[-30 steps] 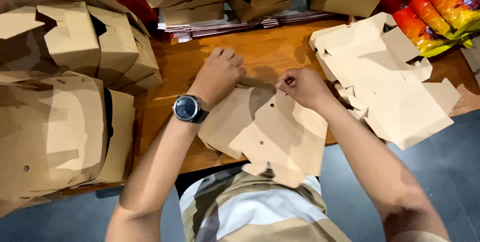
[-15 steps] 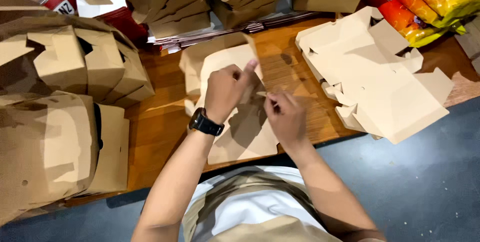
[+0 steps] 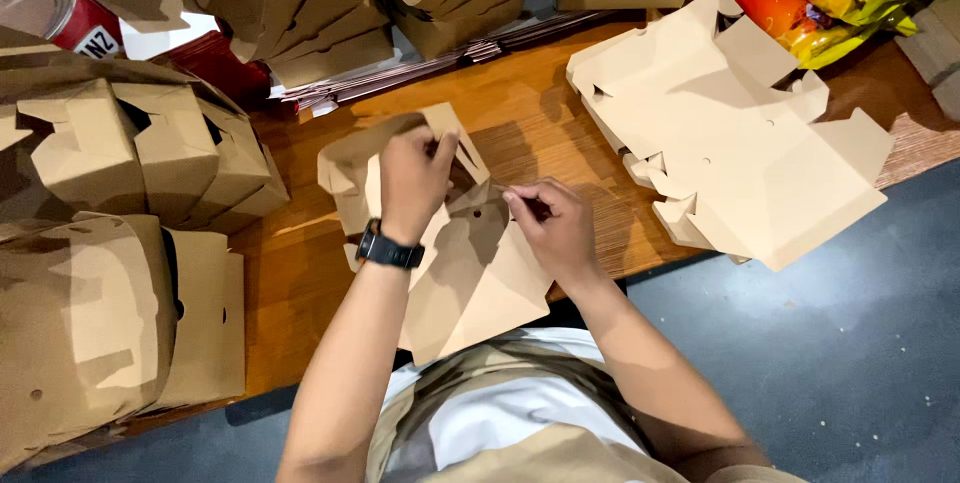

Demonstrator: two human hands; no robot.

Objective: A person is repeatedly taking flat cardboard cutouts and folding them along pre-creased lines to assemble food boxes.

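On wooden table (image 3: 520, 113), hands pinching tan carton blank (image 3: 470, 273), flat blanks (image 3: 740, 143) right

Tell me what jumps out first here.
Centre frame, the left hand and right hand pinch the flaps of a half-folded cardboard box on the wooden table. A stack of flat box blanks lies to the right; folded boxes pile up on the left.

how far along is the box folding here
Done: folded brown boxes are piled at the left and along the back. In hand: the left hand and right hand are bending one cardboard blank, partly shaped. Left: a stack of flat blanks lies at the right.
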